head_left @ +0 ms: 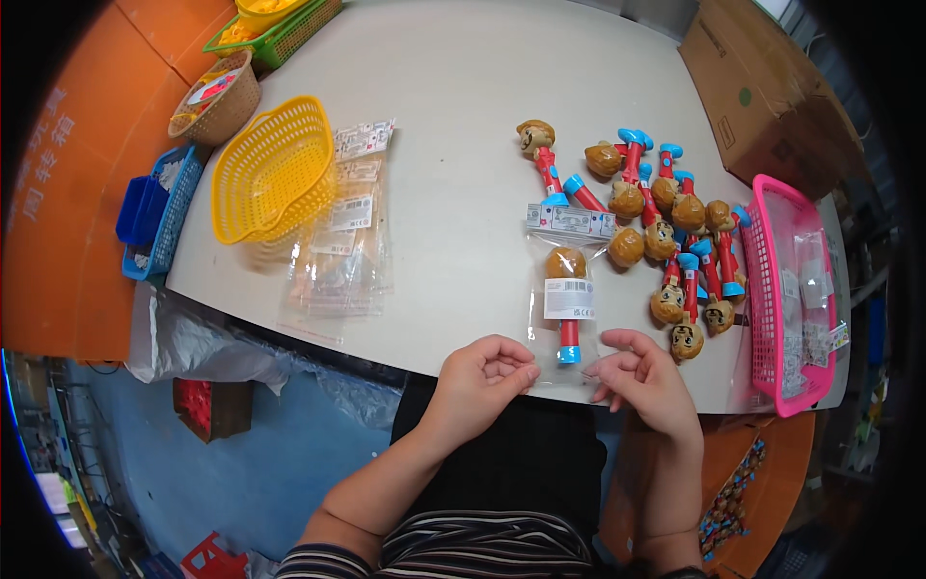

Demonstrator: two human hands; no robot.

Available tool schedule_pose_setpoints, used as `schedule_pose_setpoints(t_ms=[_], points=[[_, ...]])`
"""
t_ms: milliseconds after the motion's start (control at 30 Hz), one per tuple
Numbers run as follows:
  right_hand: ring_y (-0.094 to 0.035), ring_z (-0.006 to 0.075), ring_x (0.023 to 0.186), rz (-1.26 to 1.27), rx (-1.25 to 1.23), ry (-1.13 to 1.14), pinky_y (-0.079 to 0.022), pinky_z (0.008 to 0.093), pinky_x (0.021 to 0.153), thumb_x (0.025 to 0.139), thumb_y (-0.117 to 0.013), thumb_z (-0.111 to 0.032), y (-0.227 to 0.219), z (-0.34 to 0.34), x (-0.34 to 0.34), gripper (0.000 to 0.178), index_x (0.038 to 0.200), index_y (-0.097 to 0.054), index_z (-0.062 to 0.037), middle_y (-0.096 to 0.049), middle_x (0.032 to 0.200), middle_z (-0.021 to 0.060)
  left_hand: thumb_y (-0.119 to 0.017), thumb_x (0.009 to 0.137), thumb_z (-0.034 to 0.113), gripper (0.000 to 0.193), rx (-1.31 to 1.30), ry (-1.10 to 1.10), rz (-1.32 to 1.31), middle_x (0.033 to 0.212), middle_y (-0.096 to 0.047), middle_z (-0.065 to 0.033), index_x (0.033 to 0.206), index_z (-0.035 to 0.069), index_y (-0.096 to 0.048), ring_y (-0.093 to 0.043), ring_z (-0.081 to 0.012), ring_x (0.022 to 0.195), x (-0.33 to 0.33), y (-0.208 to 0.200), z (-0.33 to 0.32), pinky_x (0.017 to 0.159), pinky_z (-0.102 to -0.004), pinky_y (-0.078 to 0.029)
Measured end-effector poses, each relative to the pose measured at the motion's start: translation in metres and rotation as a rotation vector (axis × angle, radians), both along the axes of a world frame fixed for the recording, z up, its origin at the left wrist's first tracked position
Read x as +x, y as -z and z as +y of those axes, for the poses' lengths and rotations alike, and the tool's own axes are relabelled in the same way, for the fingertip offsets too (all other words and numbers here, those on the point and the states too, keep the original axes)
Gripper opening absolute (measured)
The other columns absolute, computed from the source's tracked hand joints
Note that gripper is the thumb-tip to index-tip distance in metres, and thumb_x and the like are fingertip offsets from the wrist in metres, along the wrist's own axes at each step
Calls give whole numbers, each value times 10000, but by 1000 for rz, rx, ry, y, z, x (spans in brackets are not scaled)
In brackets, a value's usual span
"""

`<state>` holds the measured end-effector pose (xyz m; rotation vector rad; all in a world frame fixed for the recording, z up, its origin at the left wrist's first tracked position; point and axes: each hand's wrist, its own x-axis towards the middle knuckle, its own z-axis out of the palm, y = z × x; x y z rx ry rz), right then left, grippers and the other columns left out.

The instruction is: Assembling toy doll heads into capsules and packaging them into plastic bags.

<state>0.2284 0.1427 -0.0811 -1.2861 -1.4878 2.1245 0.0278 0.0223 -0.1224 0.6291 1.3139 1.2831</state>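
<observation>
A clear plastic bag (541, 333) lies at the table's near edge with a toy figure (569, 333) inside, its brown head up and its red stick body ending in a blue base. Across the bag is a white label (569, 299), and a printed header strip (571, 221) tops it. My left hand (482, 386) pinches the bag's lower left corner, fingers curled. At the lower right corner, my right hand (644, 378) has thumb and fingertips closed on the bag's edge. Several loose toy figures (685, 338) with brown heads lie in a pile beyond my right hand.
Flat clear bags (342, 251) are stacked at left, beside a yellow basket (227, 207). Farther left stand a blue basket (193, 193), a tan basket (227, 106) and a green basket (289, 37). A pink basket (762, 289) with packets and a cardboard box (772, 96) stand at right.
</observation>
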Motion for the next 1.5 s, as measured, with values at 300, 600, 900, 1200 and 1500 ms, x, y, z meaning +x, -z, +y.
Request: schedule_pose_setpoints(t_ms=[300, 600, 900, 1200, 1500], points=[[-669, 131, 678, -59, 6, -101, -533, 217, 603, 920, -621, -81, 13, -2, 3, 186, 1022, -640, 74, -695, 805, 126, -658, 879, -12, 173, 42, -59, -87, 818, -607, -44, 992, -9, -526, -623, -80, 716, 2, -4, -5, 654, -196, -526], [-660, 151, 807, 156, -74, -138, -534, 254, 744, 897, -625, -31, 17, -33, 18, 88, 938, -622, 46, -675, 900, 119, -622, 896, -21, 331, -44, 172, -128, 868, -627, -59, 1186, -8, -463, -644, -114, 801, -18, -14, -32, 731, -231, -541], [-658, 219, 900, 226, 270, -773, -518, 306, 787, 876, -653, -71, -5, -54, -16, 137, 996, -648, -6, -671, 1066, 121, -773, 759, 45, 781, 0, -43, -290, 1183, -590, -137, 1403, -10, -333, -606, -196, 1064, -29, -18, -75, 926, -354, -495], [-618, 122, 892, 28, 616, 7, -480, 254, 809, 936, -557, -53, -33, 2, -17, 98, 942, -624, 18, -673, 941, 69, -630, 802, 2, 442, -78, -651, -569, 1084, -626, -130, 1223, 19, -495, -623, -282, 1002, -134, 164, -223, 873, -431, -528], [-650, 144, 779, 2, 673, -207, -509, 255, 717, 854, -649, -49, -21, -18, -38, 110, 920, -672, 37, -687, 827, 99, -469, 955, 315, 392, 65, -678, -484, 1241, -590, -78, 1280, 103, -523, -595, -279, 1081, -230, 402, -166, 855, -428, -530]])
